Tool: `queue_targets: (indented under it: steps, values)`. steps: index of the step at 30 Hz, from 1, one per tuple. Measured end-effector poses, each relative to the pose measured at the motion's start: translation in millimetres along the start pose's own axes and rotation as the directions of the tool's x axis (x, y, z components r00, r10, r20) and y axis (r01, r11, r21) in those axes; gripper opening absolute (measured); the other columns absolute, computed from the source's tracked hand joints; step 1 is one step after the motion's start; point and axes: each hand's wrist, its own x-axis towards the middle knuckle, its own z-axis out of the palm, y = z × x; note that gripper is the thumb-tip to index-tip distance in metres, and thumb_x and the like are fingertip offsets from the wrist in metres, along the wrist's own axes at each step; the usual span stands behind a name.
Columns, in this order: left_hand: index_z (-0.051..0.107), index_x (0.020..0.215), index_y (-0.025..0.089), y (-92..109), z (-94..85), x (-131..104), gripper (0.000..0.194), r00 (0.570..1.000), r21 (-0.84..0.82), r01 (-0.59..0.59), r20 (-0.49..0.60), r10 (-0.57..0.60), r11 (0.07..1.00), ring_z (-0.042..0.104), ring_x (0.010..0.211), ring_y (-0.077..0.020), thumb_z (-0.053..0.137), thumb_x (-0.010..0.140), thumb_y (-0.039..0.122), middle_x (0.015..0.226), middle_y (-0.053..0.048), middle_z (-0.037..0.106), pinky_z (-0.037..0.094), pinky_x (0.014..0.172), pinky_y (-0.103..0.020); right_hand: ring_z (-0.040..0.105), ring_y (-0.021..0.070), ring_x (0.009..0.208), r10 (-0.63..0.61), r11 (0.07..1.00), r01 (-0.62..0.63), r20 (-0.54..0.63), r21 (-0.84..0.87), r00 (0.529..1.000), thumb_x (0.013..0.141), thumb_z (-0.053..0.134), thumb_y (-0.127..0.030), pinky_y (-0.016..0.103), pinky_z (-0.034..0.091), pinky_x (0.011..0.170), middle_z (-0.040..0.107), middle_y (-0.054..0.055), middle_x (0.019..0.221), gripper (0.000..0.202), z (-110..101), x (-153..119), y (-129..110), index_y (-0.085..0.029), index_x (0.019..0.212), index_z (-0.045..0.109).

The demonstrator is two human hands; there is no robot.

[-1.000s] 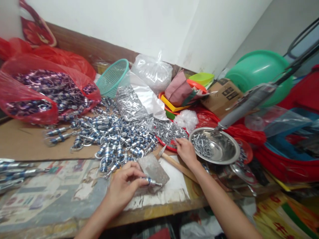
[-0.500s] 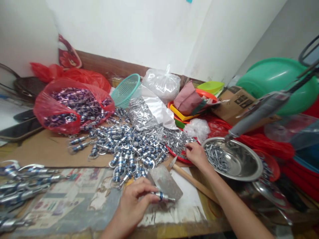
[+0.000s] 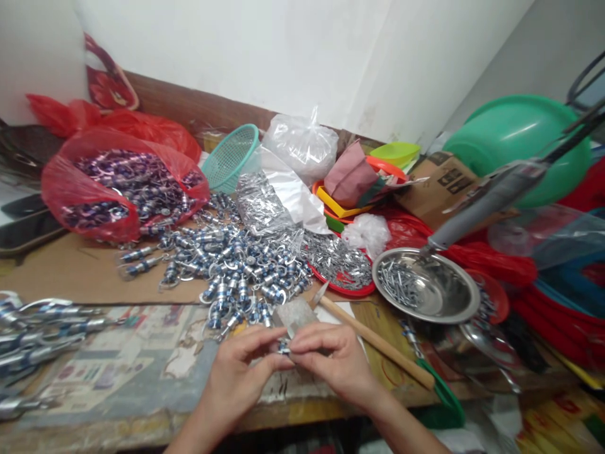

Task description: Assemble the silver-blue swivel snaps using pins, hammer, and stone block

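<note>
Low in the middle of the view, my left hand (image 3: 246, 366) pinches a small blue and silver metal piece (image 3: 283, 347). My right hand (image 3: 331, 359) meets it from the other side, fingers closed at the piece's right end; any small part between those fingers is hidden. Just behind the hands lies a grey metal block (image 3: 295, 315), partly covered by them. A hammer with a wooden handle (image 3: 378, 340) rests to the right of the block. Beyond is a heap of blue and silver pieces (image 3: 246, 271), beside a red plate (image 3: 362, 291) of small flat metal parts.
A steel bowl (image 3: 449, 299) of metal pins stands at the right, a grey-handled tool (image 3: 486, 205) leaning over it. A red bag (image 3: 57, 195) of purple pieces is at the back left. More silver pieces (image 3: 47, 340) lie front left. A teal basket (image 3: 231, 157) leans behind the heap.
My right hand has left the red plate and come down to my left hand at the metal piece. My left hand has turned the piece and stays near the block. The view has shifted slightly.
</note>
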Motion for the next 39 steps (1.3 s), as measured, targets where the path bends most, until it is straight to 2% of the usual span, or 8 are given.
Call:
queue_targets:
  steps: [5, 12, 20, 25, 28, 31, 34, 39]
  values:
    - [0.073, 0.065, 0.021, 10.6, -7.4, -3.2, 0.007, 0.999, -0.050, 0.012, 0.037, -0.010, 0.999, 0.059, 0.067, -0.0167, 0.066, 0.065, 0.022, 0.067, -0.002, 0.064, 0.045, 0.063, -0.025, 0.063, 0.0164, 0.079, -0.254, 0.938, 0.248, 0.009, -0.242, 0.967, 0.070, 0.064, -0.012, 0.026, 0.052, 0.068, 0.067, 0.008, 0.087, 0.025, -2.4, -11.2, 1.0, -0.018, 0.093, 0.066]
    - [0.067, 0.062, 0.019, 16.2, -10.8, -1.7, 0.011, 0.997, 0.113, -0.048, 0.065, 0.041, 0.992, 0.056, 0.069, -0.0154, 0.062, 0.070, 0.025, 0.070, -0.001, 0.059, 0.042, 0.064, -0.024, 0.060, 0.0195, 0.088, -0.593, 0.549, 0.634, 0.281, -0.545, 0.755, 0.076, 0.048, -0.001, 0.030, 0.052, 0.069, 0.064, 0.015, 0.096, 0.034, -11.2, -20.0, 7.7, -0.011, 0.107, 0.058]
    - [0.068, 0.074, 0.020, 9.6, -3.3, -5.1, 0.012, 0.988, 0.001, 0.121, 0.097, -0.121, 0.993, 0.060, 0.071, -0.0179, 0.062, 0.069, 0.029, 0.072, -0.002, 0.067, 0.046, 0.067, -0.026, 0.063, 0.0149, 0.074, -0.388, 0.823, 0.367, 0.044, -0.433, 0.921, 0.073, 0.057, -0.005, 0.023, 0.053, 0.065, 0.067, 0.009, 0.084, 0.024, -2.1, -22.0, 6.2, -0.015, 0.092, 0.067]
    - [0.056, 0.105, 0.020, -5.3, 5.7, -9.1, 0.051, 0.960, -0.221, 0.276, 0.116, -0.256, 0.935, 0.061, 0.087, -0.0223, 0.073, 0.057, 0.028, 0.091, -0.004, 0.068, 0.048, 0.076, -0.030, 0.063, 0.0130, 0.066, -0.128, 0.924, 0.127, 0.021, -0.360, 0.992, 0.071, 0.063, -0.014, 0.019, 0.051, 0.058, 0.068, 0.004, 0.074, 0.013, -5.8, -21.7, 4.9, -0.017, 0.081, 0.070]
    - [0.044, 0.114, 0.019, -8.5, 7.3, -2.5, 0.060, 0.947, -0.264, 0.308, 0.175, -0.269, 0.914, 0.062, 0.083, -0.0217, 0.070, 0.061, 0.029, 0.085, -0.004, 0.066, 0.047, 0.075, -0.031, 0.063, 0.0127, 0.075, 0.004, 0.802, 0.022, 0.042, -0.596, 0.999, 0.078, 0.057, -0.021, 0.020, 0.050, 0.069, 0.069, 0.002, 0.081, 0.014, -38.6, -0.5, 17.3, -0.020, 0.083, 0.070]
    - [0.035, 0.118, 0.019, -6.5, 6.1, 9.0, 0.063, 0.927, -0.271, 0.336, 0.266, -0.266, 0.902, 0.062, 0.078, -0.0203, 0.067, 0.065, 0.028, 0.080, -0.002, 0.065, 0.046, 0.073, -0.031, 0.059, 0.0153, 0.095, 0.087, 0.464, -0.184, -0.162, -0.867, 0.983, 0.084, 0.043, -0.013, 0.026, 0.043, 0.086, 0.065, 0.006, 0.102, 0.027, -87.1, 34.2, 41.1, -0.019, 0.099, 0.064]
    - [0.033, 0.117, 0.018, -4.9, 4.1, 19.3, 0.063, 0.910, -0.234, 0.353, 0.309, -0.274, 0.906, 0.061, 0.070, -0.0180, 0.067, 0.065, 0.026, 0.072, 0.000, 0.062, 0.045, 0.064, -0.028, 0.061, 0.0226, 0.089, 0.173, 0.363, -0.223, -0.169, -0.905, 0.970, 0.076, 0.051, -0.009, 0.033, 0.044, 0.079, 0.068, 0.009, 0.091, 0.027, -121.6, 63.2, 66.0, -0.019, 0.096, 0.065]
    - [0.033, 0.118, 0.020, -8.5, 2.0, 24.8, 0.071, 0.895, -0.275, 0.403, 0.316, -0.314, 0.873, 0.060, 0.068, -0.0176, 0.072, 0.059, 0.022, 0.070, 0.002, 0.061, 0.044, 0.064, -0.029, 0.060, 0.0235, 0.087, 0.241, 0.346, -0.196, -0.115, -0.917, 0.964, 0.065, 0.056, -0.003, 0.032, 0.042, 0.077, 0.067, 0.008, 0.087, 0.035, -130.0, 82.1, 86.5, -0.020, 0.095, 0.063]
